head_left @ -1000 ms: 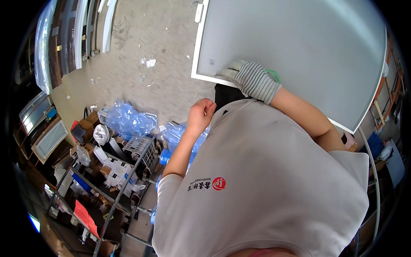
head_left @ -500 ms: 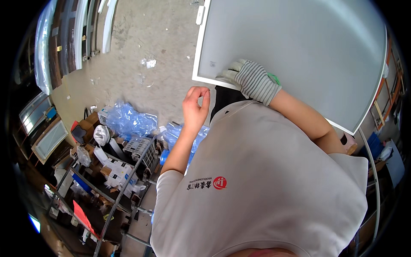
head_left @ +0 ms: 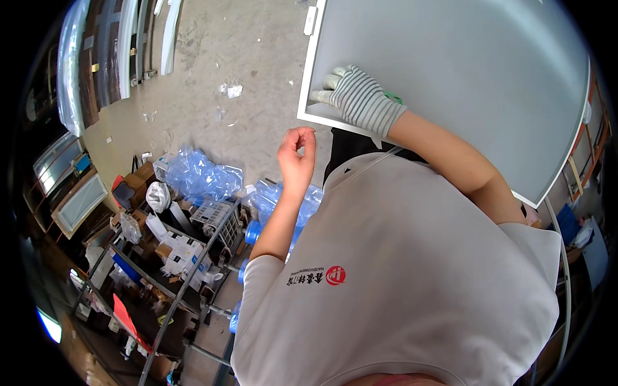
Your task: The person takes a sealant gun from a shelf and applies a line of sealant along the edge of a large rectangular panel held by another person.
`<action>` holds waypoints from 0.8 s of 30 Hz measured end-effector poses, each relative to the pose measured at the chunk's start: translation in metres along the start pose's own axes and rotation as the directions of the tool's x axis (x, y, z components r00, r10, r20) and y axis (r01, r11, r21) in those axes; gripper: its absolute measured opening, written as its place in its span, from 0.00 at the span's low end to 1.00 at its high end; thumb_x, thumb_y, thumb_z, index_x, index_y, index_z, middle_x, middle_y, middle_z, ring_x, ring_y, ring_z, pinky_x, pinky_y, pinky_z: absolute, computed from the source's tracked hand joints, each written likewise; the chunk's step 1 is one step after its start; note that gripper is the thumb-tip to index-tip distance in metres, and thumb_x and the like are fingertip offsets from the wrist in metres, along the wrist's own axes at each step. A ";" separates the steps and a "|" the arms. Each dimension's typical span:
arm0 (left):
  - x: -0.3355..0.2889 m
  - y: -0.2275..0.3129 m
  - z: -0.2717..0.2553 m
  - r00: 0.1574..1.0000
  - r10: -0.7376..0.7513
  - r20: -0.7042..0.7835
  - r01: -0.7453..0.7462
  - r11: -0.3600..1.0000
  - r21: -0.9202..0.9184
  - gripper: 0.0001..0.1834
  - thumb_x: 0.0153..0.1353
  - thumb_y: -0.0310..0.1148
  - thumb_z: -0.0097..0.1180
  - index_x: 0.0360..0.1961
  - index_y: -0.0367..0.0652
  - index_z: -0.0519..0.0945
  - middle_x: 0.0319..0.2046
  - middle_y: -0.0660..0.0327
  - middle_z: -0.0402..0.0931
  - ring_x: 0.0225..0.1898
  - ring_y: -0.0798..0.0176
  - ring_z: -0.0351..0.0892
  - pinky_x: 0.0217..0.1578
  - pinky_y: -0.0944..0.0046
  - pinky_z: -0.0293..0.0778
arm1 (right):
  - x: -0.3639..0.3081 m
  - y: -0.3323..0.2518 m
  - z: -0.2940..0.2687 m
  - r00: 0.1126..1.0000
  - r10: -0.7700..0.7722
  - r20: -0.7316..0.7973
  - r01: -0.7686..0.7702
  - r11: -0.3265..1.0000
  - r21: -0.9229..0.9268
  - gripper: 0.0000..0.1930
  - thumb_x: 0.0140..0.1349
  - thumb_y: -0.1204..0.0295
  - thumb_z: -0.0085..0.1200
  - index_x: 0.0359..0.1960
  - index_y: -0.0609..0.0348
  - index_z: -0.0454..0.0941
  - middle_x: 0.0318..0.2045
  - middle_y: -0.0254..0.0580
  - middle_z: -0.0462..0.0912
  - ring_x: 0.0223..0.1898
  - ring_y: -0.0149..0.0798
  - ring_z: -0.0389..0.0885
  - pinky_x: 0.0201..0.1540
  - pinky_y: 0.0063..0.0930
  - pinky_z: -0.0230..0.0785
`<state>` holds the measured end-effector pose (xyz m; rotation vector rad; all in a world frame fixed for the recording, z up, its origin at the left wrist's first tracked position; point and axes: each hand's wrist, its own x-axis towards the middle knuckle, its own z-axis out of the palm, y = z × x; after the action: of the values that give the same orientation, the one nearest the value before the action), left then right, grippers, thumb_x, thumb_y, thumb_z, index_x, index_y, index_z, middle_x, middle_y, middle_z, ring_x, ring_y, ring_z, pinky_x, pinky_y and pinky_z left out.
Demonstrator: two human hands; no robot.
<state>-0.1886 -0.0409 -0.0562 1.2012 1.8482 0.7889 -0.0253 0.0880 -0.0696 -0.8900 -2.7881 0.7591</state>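
Observation:
A grey panel (head_left: 463, 83) with a white frame fills the upper right, its near-left corner in front of my body. My right hand (head_left: 360, 96), in a white knit glove with dark stripes, lies over the panel near that corner with its fingers apart. A small pale patch shows at the corner beside the fingers; what it is I cannot tell. My bare left hand (head_left: 298, 151) hovers left of the corner, apart from the frame. Its thumb and fingers are pinched together, and whatever may be between the tips is hidden.
Crumpled blue plastic film (head_left: 199, 174) lies on the floor to the left. Nearer stands a metal rack (head_left: 187, 283) crowded with boxes and bags, with blue bottles (head_left: 252, 231) beside it. Long wrapped profiles (head_left: 103, 58) are at far left, and scraps of paper (head_left: 234, 91) litter the concrete.
My right hand has shifted farther onto the panel and its fingers have spread. The left hand remains pinched beside the corner. The whole view has shifted slightly.

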 end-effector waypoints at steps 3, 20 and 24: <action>0.001 -0.014 0.001 0.987 -0.163 -0.007 0.159 0.974 -0.162 0.05 0.59 0.27 0.53 0.31 0.36 0.76 0.26 0.63 0.75 0.27 0.72 0.72 0.32 0.73 0.70 | -0.007 -0.004 0.013 0.999 0.033 0.006 -0.033 0.998 0.062 0.13 0.55 0.71 0.46 0.42 0.48 0.78 0.35 0.38 0.78 0.39 0.41 0.76 0.43 0.35 0.70; 0.012 -0.009 0.001 0.874 -0.442 0.203 0.480 0.716 -0.507 0.08 0.63 0.32 0.49 0.33 0.39 0.76 0.26 0.64 0.75 0.26 0.72 0.73 0.33 0.71 0.72 | -0.005 -0.009 0.007 0.976 0.217 -0.016 -0.181 0.850 0.495 0.12 0.58 0.66 0.46 0.37 0.53 0.80 0.33 0.43 0.77 0.36 0.44 0.78 0.37 0.38 0.73; 0.012 -0.008 0.001 0.870 -0.452 0.199 0.486 0.713 -0.506 0.08 0.63 0.32 0.49 0.33 0.39 0.76 0.26 0.64 0.75 0.26 0.72 0.73 0.32 0.71 0.72 | -0.001 -0.013 0.006 0.970 0.220 0.105 -0.239 0.944 0.229 0.12 0.58 0.66 0.46 0.38 0.53 0.80 0.34 0.42 0.77 0.36 0.44 0.78 0.37 0.37 0.73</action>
<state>-0.1943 -0.0322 -0.0663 0.3546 1.6101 0.8798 -0.0326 0.0758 -0.0689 -1.1721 -2.6058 1.1613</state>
